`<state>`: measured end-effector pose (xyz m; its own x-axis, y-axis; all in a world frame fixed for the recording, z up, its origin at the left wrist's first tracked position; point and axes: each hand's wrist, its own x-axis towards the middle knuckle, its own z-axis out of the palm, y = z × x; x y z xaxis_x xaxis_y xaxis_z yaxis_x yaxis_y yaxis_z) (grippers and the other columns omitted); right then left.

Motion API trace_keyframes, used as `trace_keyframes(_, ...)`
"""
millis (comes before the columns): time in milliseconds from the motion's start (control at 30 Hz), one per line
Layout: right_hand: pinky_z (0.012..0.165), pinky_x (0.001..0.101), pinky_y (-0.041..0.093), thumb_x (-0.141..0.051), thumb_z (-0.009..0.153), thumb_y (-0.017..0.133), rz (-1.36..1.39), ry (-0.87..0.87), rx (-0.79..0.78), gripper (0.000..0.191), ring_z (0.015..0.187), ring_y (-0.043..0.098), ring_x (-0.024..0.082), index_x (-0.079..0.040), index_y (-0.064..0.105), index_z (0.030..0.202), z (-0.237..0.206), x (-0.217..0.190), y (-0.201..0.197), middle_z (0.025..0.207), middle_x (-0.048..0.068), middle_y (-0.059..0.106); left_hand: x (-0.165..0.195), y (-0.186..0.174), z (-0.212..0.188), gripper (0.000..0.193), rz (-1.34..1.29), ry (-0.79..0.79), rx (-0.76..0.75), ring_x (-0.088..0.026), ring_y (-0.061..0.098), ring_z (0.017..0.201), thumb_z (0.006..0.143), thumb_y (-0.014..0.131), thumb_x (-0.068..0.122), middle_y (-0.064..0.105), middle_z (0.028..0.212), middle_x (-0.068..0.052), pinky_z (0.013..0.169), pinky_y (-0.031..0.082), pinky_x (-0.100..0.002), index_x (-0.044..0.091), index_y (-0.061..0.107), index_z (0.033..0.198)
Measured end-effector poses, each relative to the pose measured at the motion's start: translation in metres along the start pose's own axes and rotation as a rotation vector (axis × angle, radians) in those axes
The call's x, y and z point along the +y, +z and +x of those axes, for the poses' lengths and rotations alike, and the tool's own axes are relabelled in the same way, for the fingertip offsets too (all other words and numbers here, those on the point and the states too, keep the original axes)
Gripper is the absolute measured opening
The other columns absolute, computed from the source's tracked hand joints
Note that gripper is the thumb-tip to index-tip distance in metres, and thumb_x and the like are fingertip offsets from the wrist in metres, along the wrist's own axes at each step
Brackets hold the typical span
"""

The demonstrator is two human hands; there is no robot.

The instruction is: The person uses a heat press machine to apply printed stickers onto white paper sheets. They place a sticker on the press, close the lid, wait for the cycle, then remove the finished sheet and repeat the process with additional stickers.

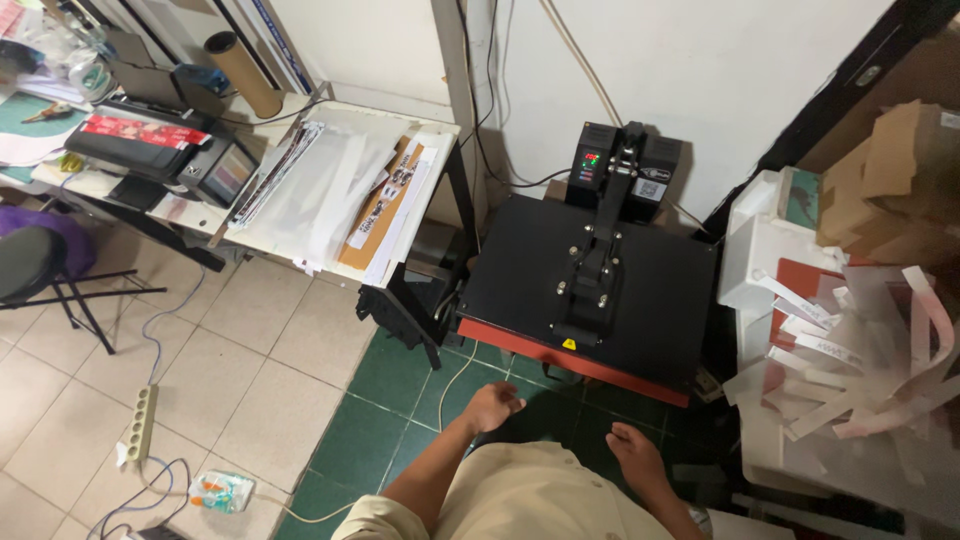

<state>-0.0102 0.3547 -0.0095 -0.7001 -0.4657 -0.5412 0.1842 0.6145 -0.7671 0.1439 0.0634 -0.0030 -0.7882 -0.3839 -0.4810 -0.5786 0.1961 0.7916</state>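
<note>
Below the heat press (590,280), closed on the floor by the wall: left hand (495,405) loosely curled, right hand (632,450) relaxed, fingers grasping nothing. Step judged approach; handle at front edge needs reaching

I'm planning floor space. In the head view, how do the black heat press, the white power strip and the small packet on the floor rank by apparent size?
Largest to smallest:
1. Black flat-plate heat press with red base
2. White power strip on the beige tiles
3. Small pale blue-green packet on the floor
The strip and packet look close; the strip is longer, the packet wider.
</note>
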Motion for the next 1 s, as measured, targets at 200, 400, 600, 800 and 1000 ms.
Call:
trace_keyframes(200, 0.108, 0.0352, 0.049, -0.032, 0.094, 0.069, -0.021, 0.046, 0.022, 0.055, 0.129, 0.065, 0.025, -0.004, 0.060, 0.140, 0.000, 0.001, -0.001, 0.139, 0.014, 0.068, 0.002, 0.002, 0.007, 0.055, -0.044, -0.009, -0.032, -0.026, 0.072, 0.113, 0.090, 0.074, 0.032, 0.074, 0.118, -0.019, 0.100, 0.054, -0.034, -0.003, 0.061, 0.131)
trace_keyframes(400, 0.108, 0.0354, 0.049, -0.030, 0.093, 0.068, 0.004, 0.052, 0.028, 0.054, 0.128, 0.066, 0.025, -0.004, 0.061, 0.140, 0.001, -0.001, -0.002, 0.139, 0.014, 0.068, 0.002, 0.005, 0.013, 0.054, -0.104, -0.001, -0.056, -0.025, 0.074, 0.109, 0.090, 0.074, 0.029, 0.077, 0.114, -0.020, 0.097, 0.056, -0.034, -0.004, 0.061, 0.131)
trace_keyframes(600, 0.107, 0.0358, 0.051, -0.031, 0.093, 0.069, -0.010, 0.038, 0.039, 0.054, 0.126, 0.068, 0.025, -0.004, 0.062, 0.139, 0.005, -0.005, -0.002, 0.138, 0.014, 0.069, 0.001, 0.006, 0.013, 0.052, -0.024, -0.015, -0.027, -0.027, 0.072, 0.111, 0.090, 0.074, 0.032, 0.074, 0.117, -0.018, 0.098, 0.055, -0.034, 0.000, 0.064, 0.130)
trace_keyframes(800, 0.108, 0.0350, 0.048, -0.031, 0.092, 0.070, -0.048, 0.155, 0.048, 0.054, 0.127, 0.066, 0.024, -0.008, 0.063, 0.140, 0.005, -0.004, 0.007, 0.136, 0.012, 0.070, 0.000, 0.004, 0.006, 0.054, 0.032, -0.050, -0.024, -0.028, 0.071, 0.114, 0.089, 0.074, 0.035, 0.073, 0.121, -0.018, 0.100, 0.053, -0.035, 0.001, 0.064, 0.130)
trace_keyframes(1000, 0.105, 0.0333, 0.050, -0.030, 0.091, 0.071, 0.066, 0.013, 0.007, 0.053, 0.124, 0.069, 0.025, -0.003, 0.065, 0.136, 0.004, -0.001, 0.016, 0.133, 0.014, 0.073, -0.004, 0.000, -0.002, 0.055, 0.044, -0.063, -0.013, -0.030, 0.068, 0.117, 0.089, 0.073, 0.037, 0.071, 0.124, -0.018, 0.102, 0.052, -0.036, 0.002, 0.064, 0.130)
